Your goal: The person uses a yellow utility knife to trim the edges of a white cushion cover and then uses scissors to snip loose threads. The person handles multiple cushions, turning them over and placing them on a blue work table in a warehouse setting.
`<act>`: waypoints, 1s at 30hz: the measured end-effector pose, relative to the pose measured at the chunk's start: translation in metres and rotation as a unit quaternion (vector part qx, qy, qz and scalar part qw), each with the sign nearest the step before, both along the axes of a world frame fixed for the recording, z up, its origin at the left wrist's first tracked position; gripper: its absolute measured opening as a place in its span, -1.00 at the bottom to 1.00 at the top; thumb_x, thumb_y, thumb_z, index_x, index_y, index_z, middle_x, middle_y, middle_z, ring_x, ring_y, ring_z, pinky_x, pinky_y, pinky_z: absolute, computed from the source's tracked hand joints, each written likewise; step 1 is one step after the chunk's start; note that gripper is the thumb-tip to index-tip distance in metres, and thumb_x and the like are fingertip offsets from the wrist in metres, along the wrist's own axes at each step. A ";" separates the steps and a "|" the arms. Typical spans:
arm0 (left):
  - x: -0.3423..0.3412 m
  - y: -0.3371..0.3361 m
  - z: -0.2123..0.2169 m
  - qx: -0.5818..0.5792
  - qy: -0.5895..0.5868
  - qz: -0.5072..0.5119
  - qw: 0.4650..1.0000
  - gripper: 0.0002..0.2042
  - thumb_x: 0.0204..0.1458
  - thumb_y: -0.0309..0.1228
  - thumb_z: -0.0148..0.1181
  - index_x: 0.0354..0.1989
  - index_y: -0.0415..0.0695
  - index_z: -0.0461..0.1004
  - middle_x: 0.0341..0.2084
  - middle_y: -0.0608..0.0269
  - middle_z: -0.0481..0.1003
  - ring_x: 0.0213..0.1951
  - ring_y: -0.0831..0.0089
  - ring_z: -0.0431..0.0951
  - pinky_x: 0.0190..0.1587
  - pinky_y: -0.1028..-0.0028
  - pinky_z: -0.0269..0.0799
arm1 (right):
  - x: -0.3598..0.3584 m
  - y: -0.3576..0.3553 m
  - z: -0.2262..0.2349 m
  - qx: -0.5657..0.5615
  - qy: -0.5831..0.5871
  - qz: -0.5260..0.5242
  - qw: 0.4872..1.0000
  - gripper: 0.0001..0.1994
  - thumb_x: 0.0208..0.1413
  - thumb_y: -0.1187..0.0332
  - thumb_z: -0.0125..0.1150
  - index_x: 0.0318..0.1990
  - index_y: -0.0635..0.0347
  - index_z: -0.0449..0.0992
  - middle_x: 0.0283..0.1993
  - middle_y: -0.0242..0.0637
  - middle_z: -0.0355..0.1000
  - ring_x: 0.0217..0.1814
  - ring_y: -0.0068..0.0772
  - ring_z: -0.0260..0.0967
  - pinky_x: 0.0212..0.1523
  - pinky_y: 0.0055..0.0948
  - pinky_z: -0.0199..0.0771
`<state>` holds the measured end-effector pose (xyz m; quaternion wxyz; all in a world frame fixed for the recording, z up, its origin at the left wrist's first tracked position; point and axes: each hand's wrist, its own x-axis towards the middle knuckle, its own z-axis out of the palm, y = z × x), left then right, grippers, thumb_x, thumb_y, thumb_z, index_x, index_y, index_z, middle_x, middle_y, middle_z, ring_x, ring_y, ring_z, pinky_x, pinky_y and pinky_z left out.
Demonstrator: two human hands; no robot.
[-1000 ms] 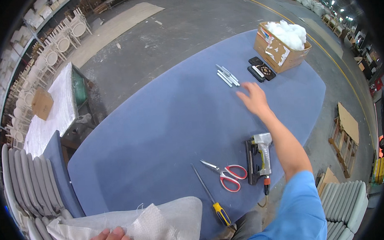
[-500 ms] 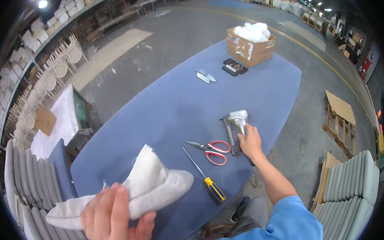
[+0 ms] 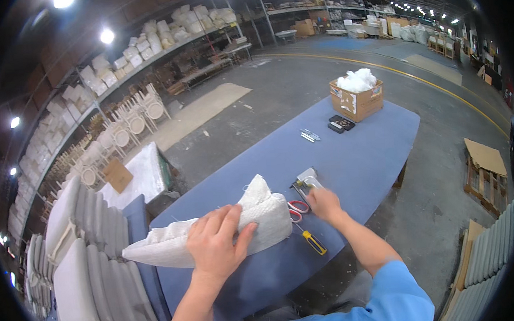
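A pale, fabric-covered padded piece (image 3: 271,217) with a frayed, raised flap of cloth lies at the near left of the blue-covered table. My left hand (image 3: 217,239) is closed over it, thumb toward me and fingers across its top. My right hand (image 3: 323,203) is wrapped round the handle of a silver staple gun (image 3: 307,176), whose head points away from me on the table. Between my hands, red-and-white scissor handles (image 3: 296,210) show; the padded piece hides the blades. A screwdriver with a yellow-and-black handle (image 3: 314,243) lies nearer me, its shaft partly covered.
On the table's (image 3: 257,172) far end stand a cardboard box (image 3: 358,103) of white stuffing, a black case (image 3: 341,123) and silver staple strips (image 3: 310,136). Stacked grey cushions (image 3: 101,270) rise at the left, more cushions (image 3: 496,259) at the right. A wooden pallet (image 3: 482,179) lies beyond.
My view has tilted up. The padded piece, with my left hand on it, has moved right and farther away, over the scissor blades. My right hand has closed more fully round the staple gun.
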<state>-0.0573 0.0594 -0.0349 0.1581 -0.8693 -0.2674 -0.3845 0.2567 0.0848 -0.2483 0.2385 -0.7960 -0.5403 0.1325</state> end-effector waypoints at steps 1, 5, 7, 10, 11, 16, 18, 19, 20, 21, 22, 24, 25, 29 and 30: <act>-0.004 -0.003 -0.002 0.001 0.002 0.002 1.000 -0.63 0.00 -0.16 0.43 -0.09 -0.11 0.64 -0.19 0.21 0.66 -0.22 0.18 0.65 -0.16 0.24 0.49 | -0.020 -0.013 0.005 -0.083 0.022 0.028 0.996 -0.61 0.28 0.07 0.26 0.09 0.14 0.53 0.18 -0.05 0.50 0.21 0.08 0.49 0.20 0.03 0.49; -0.005 -0.016 -0.002 0.023 0.015 -0.006 1.000 -0.62 0.00 -0.18 0.44 -0.06 -0.10 0.63 -0.17 0.22 0.65 -0.21 0.18 0.65 -0.14 0.24 0.49 | -0.075 -0.064 -0.030 -0.069 -0.052 0.063 0.994 -0.53 0.18 -0.03 0.34 -0.04 0.22 0.57 0.05 -0.03 0.56 0.12 0.09 0.55 0.09 0.02 0.55; -0.005 -0.022 0.000 0.040 0.018 -0.008 0.999 -0.63 -0.01 -0.20 0.44 -0.06 -0.11 0.63 -0.17 0.21 0.65 -0.21 0.18 0.65 -0.12 0.24 0.50 | -0.074 -0.068 -0.037 -0.044 -0.059 0.040 0.996 -0.50 0.15 -0.07 0.36 -0.06 0.23 0.57 -0.01 -0.01 0.59 0.08 0.09 0.56 0.06 0.02 0.57; -0.002 -0.023 0.001 0.040 0.013 -0.020 0.999 -0.63 0.00 -0.21 0.44 -0.06 -0.12 0.63 -0.16 0.20 0.66 -0.20 0.18 0.65 -0.11 0.24 0.51 | -0.057 -0.062 -0.033 -0.105 -0.047 0.031 0.993 -0.50 0.16 -0.03 0.35 -0.01 0.25 0.53 -0.05 0.04 0.61 0.05 0.10 0.58 0.06 0.01 0.57; -0.001 -0.023 0.001 0.035 0.009 -0.024 0.999 -0.63 0.00 -0.22 0.44 -0.06 -0.13 0.63 -0.16 0.20 0.66 -0.19 0.18 0.66 -0.10 0.24 0.51 | -0.051 -0.061 -0.027 -0.143 -0.042 0.047 0.988 -0.50 0.16 -0.01 0.35 0.02 0.26 0.50 -0.06 0.04 0.61 0.05 0.11 0.58 0.07 0.01 0.57; -0.007 -0.024 0.002 -0.014 0.012 -0.008 1.000 -0.64 0.02 -0.21 0.43 -0.06 -0.14 0.63 -0.17 0.16 0.66 -0.20 0.16 0.67 -0.11 0.26 0.52 | -0.042 -0.084 0.010 -0.102 0.011 0.037 0.994 -0.46 0.19 0.05 0.34 0.15 0.27 0.40 -0.13 0.02 0.63 0.04 0.08 0.60 0.07 -0.07 0.57; -0.008 -0.023 0.001 -0.018 0.016 -0.005 1.000 -0.64 0.03 -0.21 0.42 -0.06 -0.14 0.63 -0.18 0.15 0.67 -0.21 0.16 0.67 -0.13 0.26 0.52 | -0.034 -0.104 0.033 -0.027 0.087 0.004 0.996 -0.48 0.20 0.09 0.34 0.15 0.26 0.40 -0.13 0.00 0.63 0.02 0.06 0.60 0.04 -0.08 0.57; -0.004 -0.022 0.003 -0.017 0.016 -0.010 1.000 -0.64 0.03 -0.21 0.42 -0.06 -0.14 0.63 -0.18 0.15 0.67 -0.21 0.16 0.67 -0.13 0.26 0.52 | -0.027 -0.114 0.037 0.038 0.133 0.002 0.990 -0.54 0.23 0.13 0.32 0.12 0.24 0.39 -0.14 -0.03 0.63 -0.04 -0.04 0.61 -0.03 -0.14 0.57; -0.002 -0.020 0.005 -0.015 0.016 -0.013 1.000 -0.64 0.03 -0.20 0.42 -0.06 -0.14 0.63 -0.19 0.15 0.67 -0.22 0.16 0.67 -0.14 0.27 0.53 | -0.021 -0.122 0.042 0.103 0.179 0.002 0.979 -0.59 0.26 0.17 0.30 0.10 0.23 0.39 -0.14 -0.06 0.62 -0.11 -0.13 0.61 -0.09 -0.19 0.58; -0.001 -0.019 0.007 -0.016 0.018 -0.015 1.000 -0.64 0.04 -0.20 0.42 -0.06 -0.13 0.63 -0.20 0.15 0.67 -0.23 0.16 0.67 -0.15 0.26 0.53 | -0.017 -0.129 0.046 0.167 0.224 0.004 0.960 -0.65 0.28 0.22 0.28 0.07 0.21 0.39 -0.14 -0.09 0.62 -0.17 -0.23 0.61 -0.16 -0.24 0.58; 0.000 -0.017 0.007 -0.015 0.018 -0.018 1.000 -0.64 0.05 -0.19 0.41 -0.06 -0.13 0.63 -0.21 0.15 0.67 -0.24 0.16 0.67 -0.16 0.26 0.53 | -0.017 -0.138 0.060 0.212 0.295 0.029 0.931 -0.70 0.31 0.26 0.25 0.06 0.19 0.37 -0.13 -0.12 0.61 -0.24 -0.35 0.56 -0.23 -0.33 0.54; -0.001 -0.014 0.009 -0.031 0.031 -0.010 0.999 -0.63 0.07 -0.16 0.40 -0.05 -0.13 0.63 -0.25 0.15 0.67 -0.27 0.15 0.67 -0.17 0.26 0.54 | -0.025 -0.147 0.105 0.288 0.438 0.087 0.847 -0.79 0.37 0.35 0.18 0.04 0.14 0.34 -0.11 -0.17 0.59 -0.37 -0.58 0.45 -0.36 -0.51 0.47; 0.000 -0.014 0.012 -0.047 0.039 -0.010 0.998 -0.62 0.08 -0.14 0.39 -0.05 -0.13 0.62 -0.26 0.15 0.67 -0.28 0.15 0.67 -0.18 0.26 0.54 | -0.027 -0.154 0.129 0.334 0.460 0.097 0.817 -0.81 0.39 0.37 0.14 0.04 0.12 0.32 -0.09 -0.17 0.59 -0.40 -0.65 0.39 -0.40 -0.58 0.41; 0.004 -0.017 0.021 -0.083 0.083 0.011 0.993 -0.59 0.12 -0.04 0.35 -0.05 -0.13 0.62 -0.31 0.13 0.66 -0.31 0.13 0.68 -0.21 0.24 0.55 | -0.045 -0.171 0.202 0.444 0.471 0.154 0.746 -0.84 0.43 0.42 0.05 0.05 0.08 0.25 -0.06 -0.17 0.56 -0.47 -0.76 0.26 -0.48 -0.72 0.27; 0.003 -0.017 0.022 -0.085 0.089 0.018 0.992 -0.58 0.12 -0.03 0.34 -0.05 -0.13 0.62 -0.32 0.13 0.66 -0.31 0.13 0.68 -0.22 0.24 0.55 | -0.050 -0.170 0.214 0.455 0.458 0.173 0.744 -0.84 0.43 0.42 0.04 0.06 0.08 0.23 -0.06 -0.16 0.56 -0.48 -0.75 0.24 -0.48 -0.73 0.25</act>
